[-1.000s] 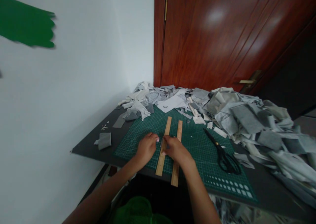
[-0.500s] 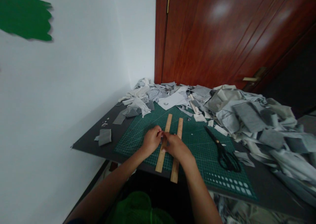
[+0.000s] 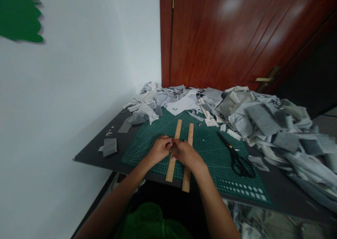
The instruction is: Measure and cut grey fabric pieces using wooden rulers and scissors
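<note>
My left hand (image 3: 160,149) and my right hand (image 3: 187,154) meet over a wooden ruler (image 3: 170,170). Fingertips of both are pinched close together, and whatever small thing lies between them is too small to make out. A second wooden ruler (image 3: 186,179) runs beneath my right hand, roughly parallel to the first. Both rulers rest on a green cutting mat (image 3: 207,151), their near ends reaching past its front edge. To the right of my right hand lie black-handled scissors (image 3: 238,161), blades pointing away to the left.
A large heap of grey and white fabric scraps (image 3: 263,119) covers the right and back of the dark table (image 3: 92,154). A white paper sheet (image 3: 180,105) lies at the back. At left is a small grey fabric piece (image 3: 110,147). A wall and a wooden door (image 3: 210,38) stand behind.
The view has shifted slightly. My left hand has turned a little, its fingers still meeting the right hand's over the ruler. Rulers and scissors stay in place on the mat.
</note>
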Demonstrator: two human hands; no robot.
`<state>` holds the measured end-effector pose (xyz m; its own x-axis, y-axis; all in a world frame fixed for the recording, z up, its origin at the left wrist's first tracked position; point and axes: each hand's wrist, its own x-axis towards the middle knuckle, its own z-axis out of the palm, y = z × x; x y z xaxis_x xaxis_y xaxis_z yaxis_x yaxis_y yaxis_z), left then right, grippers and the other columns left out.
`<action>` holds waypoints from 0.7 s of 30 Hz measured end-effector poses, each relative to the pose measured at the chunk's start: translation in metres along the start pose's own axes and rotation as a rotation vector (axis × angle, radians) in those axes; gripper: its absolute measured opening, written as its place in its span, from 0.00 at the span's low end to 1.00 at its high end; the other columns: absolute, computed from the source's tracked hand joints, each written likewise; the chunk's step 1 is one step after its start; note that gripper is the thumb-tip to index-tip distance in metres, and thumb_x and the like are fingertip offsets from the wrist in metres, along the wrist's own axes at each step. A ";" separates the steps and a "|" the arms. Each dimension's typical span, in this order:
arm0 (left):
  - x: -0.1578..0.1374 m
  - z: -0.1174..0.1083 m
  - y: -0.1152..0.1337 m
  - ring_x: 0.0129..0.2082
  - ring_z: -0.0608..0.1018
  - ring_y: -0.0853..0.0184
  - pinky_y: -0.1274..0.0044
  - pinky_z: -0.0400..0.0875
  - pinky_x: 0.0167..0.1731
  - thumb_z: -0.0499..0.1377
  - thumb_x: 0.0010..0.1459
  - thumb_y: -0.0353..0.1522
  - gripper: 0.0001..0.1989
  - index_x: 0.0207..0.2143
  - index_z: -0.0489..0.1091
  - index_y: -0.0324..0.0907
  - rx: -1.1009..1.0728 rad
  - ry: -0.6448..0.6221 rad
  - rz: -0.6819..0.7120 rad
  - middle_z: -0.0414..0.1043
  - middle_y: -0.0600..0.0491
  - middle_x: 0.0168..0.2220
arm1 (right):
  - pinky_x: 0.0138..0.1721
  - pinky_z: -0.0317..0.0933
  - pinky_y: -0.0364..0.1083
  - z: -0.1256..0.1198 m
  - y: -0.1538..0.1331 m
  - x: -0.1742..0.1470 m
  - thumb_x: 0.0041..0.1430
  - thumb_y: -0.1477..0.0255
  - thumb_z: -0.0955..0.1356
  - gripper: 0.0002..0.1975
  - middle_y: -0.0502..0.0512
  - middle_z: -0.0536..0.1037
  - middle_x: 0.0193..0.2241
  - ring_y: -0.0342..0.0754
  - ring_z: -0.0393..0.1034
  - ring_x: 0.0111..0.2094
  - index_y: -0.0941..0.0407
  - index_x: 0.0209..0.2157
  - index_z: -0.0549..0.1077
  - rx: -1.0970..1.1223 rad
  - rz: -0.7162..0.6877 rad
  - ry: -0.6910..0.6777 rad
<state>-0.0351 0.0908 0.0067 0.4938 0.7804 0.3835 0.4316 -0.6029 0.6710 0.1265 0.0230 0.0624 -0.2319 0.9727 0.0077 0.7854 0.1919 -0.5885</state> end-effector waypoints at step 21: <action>0.004 0.002 -0.001 0.37 0.78 0.63 0.74 0.67 0.40 0.57 0.62 0.26 0.10 0.32 0.78 0.42 -0.009 -0.004 -0.064 0.79 0.52 0.32 | 0.60 0.57 0.50 0.004 0.003 0.002 0.53 0.84 0.74 0.32 0.64 0.80 0.52 0.57 0.73 0.57 0.60 0.59 0.69 -0.014 0.001 -0.003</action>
<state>-0.0316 0.0943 0.0062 0.4685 0.8165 0.3373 0.4554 -0.5504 0.6998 0.1263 0.0246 0.0576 -0.2329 0.9725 0.0049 0.7934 0.1930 -0.5773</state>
